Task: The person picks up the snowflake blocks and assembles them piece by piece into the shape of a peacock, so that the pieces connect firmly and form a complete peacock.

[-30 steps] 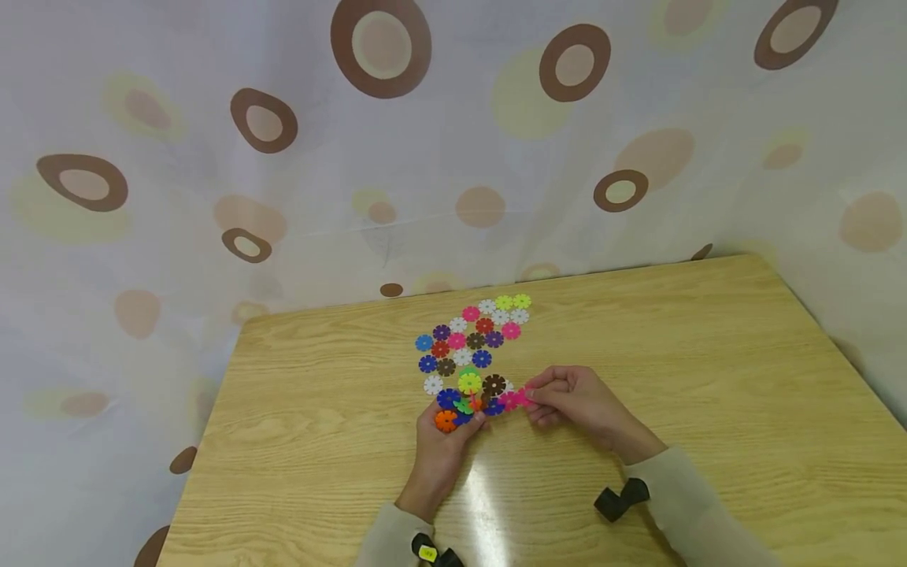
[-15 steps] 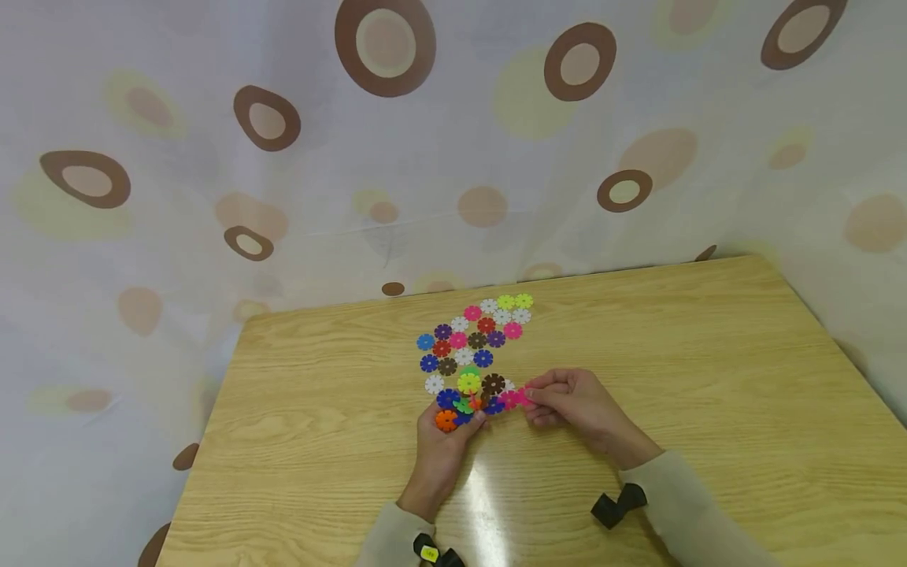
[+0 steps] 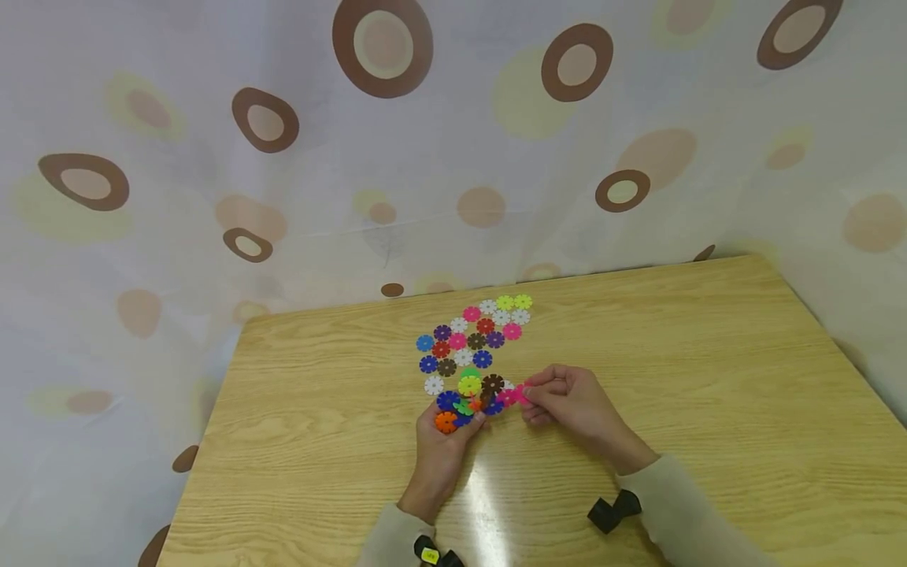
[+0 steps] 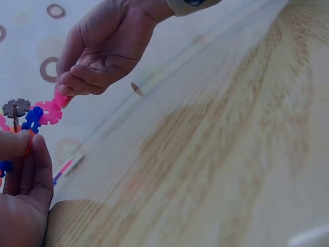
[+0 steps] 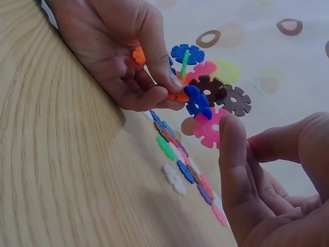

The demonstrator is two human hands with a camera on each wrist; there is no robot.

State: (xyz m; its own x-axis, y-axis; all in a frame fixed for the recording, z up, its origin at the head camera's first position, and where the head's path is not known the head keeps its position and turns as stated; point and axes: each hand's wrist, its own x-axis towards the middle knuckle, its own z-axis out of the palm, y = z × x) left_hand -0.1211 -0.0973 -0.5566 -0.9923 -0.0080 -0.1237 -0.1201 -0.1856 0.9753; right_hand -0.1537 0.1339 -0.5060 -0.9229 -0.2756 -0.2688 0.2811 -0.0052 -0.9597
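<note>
My left hand [image 3: 439, 453] grips a cluster of interlocked plastic snowflake discs above the table, its thumb pressing on an orange disc [image 5: 179, 96]. Around that thumb sit a brown disc [image 3: 492, 384], a yellow disc [image 3: 469, 385] and a blue disc [image 5: 196, 103]. From the blue disc a pink disc [image 5: 208, 128] sticks out to the right. At that pink end my right hand [image 3: 577, 402] pinches another pink disc [image 3: 523, 394] between thumb and forefinger; its fingers cover most of it. In the left wrist view the two pink pieces overlap at the fingertips.
Loose snowflake discs [image 3: 463, 357] in white, purple, red, pink, blue and yellow lie flat on the wooden table [image 3: 298, 441] just beyond my hands. A patterned curtain [image 3: 397, 173] hangs along the table's back edge. Black wrist straps [image 3: 615, 512] are on both sleeves.
The right wrist and sleeve have shifted slightly left and down, the fingers still at the pink disc. The left hand and its cluster have barely moved.
</note>
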